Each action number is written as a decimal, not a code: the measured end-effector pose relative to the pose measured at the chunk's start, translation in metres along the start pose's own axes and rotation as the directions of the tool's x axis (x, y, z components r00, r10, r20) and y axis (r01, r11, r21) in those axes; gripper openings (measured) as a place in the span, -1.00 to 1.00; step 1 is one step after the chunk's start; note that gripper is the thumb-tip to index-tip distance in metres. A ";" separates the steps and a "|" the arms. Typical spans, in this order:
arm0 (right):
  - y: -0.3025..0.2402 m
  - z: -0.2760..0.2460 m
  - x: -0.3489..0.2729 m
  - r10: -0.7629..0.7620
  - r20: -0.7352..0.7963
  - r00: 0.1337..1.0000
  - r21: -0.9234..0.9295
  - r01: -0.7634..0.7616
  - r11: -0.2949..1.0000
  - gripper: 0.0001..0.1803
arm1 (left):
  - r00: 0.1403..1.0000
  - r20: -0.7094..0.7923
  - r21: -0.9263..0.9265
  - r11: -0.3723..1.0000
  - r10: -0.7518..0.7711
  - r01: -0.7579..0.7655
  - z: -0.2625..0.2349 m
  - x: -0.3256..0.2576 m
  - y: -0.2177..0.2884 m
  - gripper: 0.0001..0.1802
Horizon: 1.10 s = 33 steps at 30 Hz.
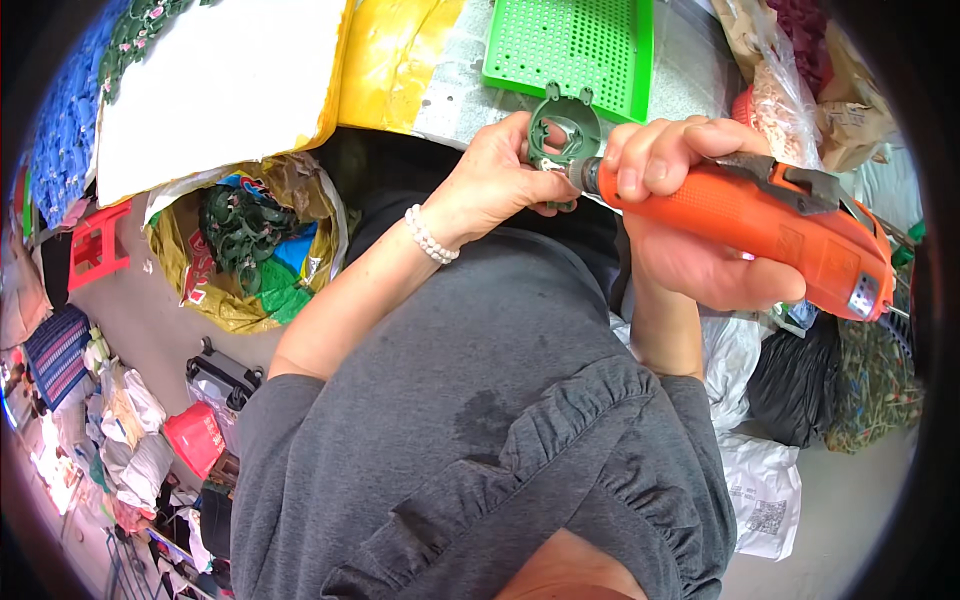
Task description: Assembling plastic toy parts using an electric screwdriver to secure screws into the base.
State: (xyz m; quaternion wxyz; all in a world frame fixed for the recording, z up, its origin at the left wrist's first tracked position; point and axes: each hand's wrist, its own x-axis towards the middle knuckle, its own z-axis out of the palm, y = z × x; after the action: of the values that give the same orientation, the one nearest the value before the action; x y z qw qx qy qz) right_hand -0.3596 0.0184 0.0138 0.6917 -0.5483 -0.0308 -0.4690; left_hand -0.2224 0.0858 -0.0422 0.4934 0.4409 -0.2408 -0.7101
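An orange electric screwdriver (745,215) is gripped in my right hand (690,220), its body slanting down to the right. Its tip end meets a dark green ring-shaped plastic part (566,128) with small tabs on its upper rim. My left hand (505,170) pinches that part between thumb and fingers and wears a pearl bracelet at the wrist. The exact contact of the bit is hidden by the thumb and the tool's nose. Just beyond the part lies a bright green perforated tray (570,50) on the work surface.
A white board (220,90) with a yellow edge covers the table's left side, with green parts at its corner. Below it stands a golden sack (240,310) holding dark green parts. A red stool (98,250) is at the left. Plastic bags, one black (795,380), lie at the right.
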 end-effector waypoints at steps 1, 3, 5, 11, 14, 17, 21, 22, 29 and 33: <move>0.001 0.001 0.000 -0.011 -0.025 1.000 0.024 0.011 1.000 0.04 | 1.000 -0.002 -0.006 1.000 0.000 0.000 0.000 0.000 0.000 -0.60; 0.003 0.000 -0.002 -0.021 -0.051 0.998 0.047 0.023 0.999 0.06 | 1.000 -0.003 -0.009 1.000 0.000 0.000 0.000 0.000 0.000 -0.60; 0.005 -0.001 -0.003 0.008 -0.057 0.998 -0.015 -0.009 1.000 0.04 | 1.000 -0.006 -0.011 1.000 0.001 -0.001 -0.001 0.000 -0.001 -0.60; 0.009 -0.004 -0.009 0.024 -0.095 0.995 -0.030 -0.027 0.999 0.03 | 1.000 0.005 0.032 0.999 0.005 -0.006 -0.001 0.000 -0.005 -0.66; 0.012 -0.003 -0.011 0.004 -0.096 0.995 -0.049 -0.009 0.999 0.02 | 1.000 0.012 0.049 0.999 0.018 -0.019 0.001 -0.001 -0.006 -0.69; 0.014 0.001 -0.014 -0.028 -0.098 0.995 -0.093 0.019 0.996 0.01 | 0.998 -0.026 0.029 0.998 0.050 -0.049 0.006 0.000 -0.007 -0.70; 0.015 -0.001 -0.016 -0.066 -0.040 0.997 -0.153 0.059 0.986 0.00 | 0.986 -0.098 -0.030 0.990 0.132 -0.135 0.013 0.003 -0.009 -0.66; 0.016 0.000 -0.017 -0.065 -0.055 0.996 -0.179 0.054 0.982 -0.01 | 0.986 -0.092 -0.019 0.990 0.140 -0.143 0.012 0.004 -0.008 -0.66; 0.008 0.002 -0.003 -0.049 -0.033 0.998 -0.020 0.048 0.999 -0.02 | 0.999 -0.024 0.043 0.998 0.046 -0.045 -0.002 -0.007 -0.002 -0.63; -0.029 0.005 -0.004 0.005 -0.057 0.998 0.001 -0.005 1.000 -0.01 | 0.992 0.057 0.031 0.993 0.116 -0.118 -0.003 -0.020 -0.007 -0.59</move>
State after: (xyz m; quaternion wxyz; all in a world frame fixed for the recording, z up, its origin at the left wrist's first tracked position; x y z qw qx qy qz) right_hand -0.3792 0.0257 0.0341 0.6937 -0.5343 -0.0098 -0.4829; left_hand -0.2204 0.1072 -0.0414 0.5198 0.4146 -0.2917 -0.6876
